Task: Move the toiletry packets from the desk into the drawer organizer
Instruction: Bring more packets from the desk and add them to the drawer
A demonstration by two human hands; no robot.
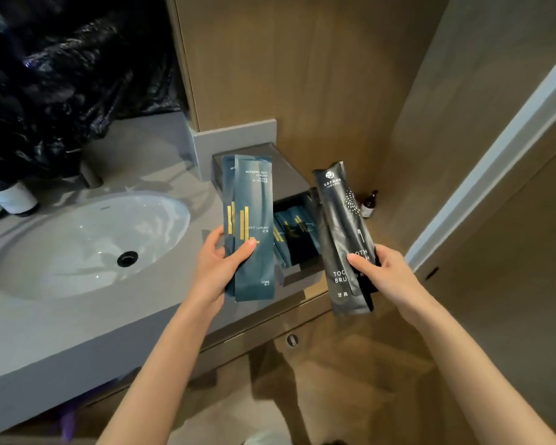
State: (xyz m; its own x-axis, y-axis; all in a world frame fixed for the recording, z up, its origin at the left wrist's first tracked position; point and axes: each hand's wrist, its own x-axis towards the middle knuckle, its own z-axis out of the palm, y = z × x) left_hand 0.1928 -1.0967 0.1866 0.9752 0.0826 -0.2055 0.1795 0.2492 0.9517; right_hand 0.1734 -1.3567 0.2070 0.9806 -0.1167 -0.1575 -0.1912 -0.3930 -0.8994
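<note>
Left grip closed on teal packets, thumb across the front face, fingers behind. At least two in that bunch, fanned slightly, one edge showing at the left behind the front one. Long axis near upright in view, top ends toward the back wall, bottom ends low beside the palm. Gold bars and "COMB" legible on the front face. Held above the surface, overlapping the left part of the organizer.

Right grip closed on black packets, thumb pressing the front near the lower third, fingers wrapped behind. Two at least, stacked and offset, "TOOTH BRUSH" printed on each. Long axis upright too, tilted a little, top end leaning left toward the organizer, bottom end down past the surface edge. Held in the air to the right of the open drawer.

Drawer pulled forward out of the grey organizer, with more teal packets lying inside, slanted, gold marks up. Cannot tell how many.

Small brown bottle upright in the corner behind the black packets. Sink to the left, sunk in the same surface, bottles at its far rim.
</note>
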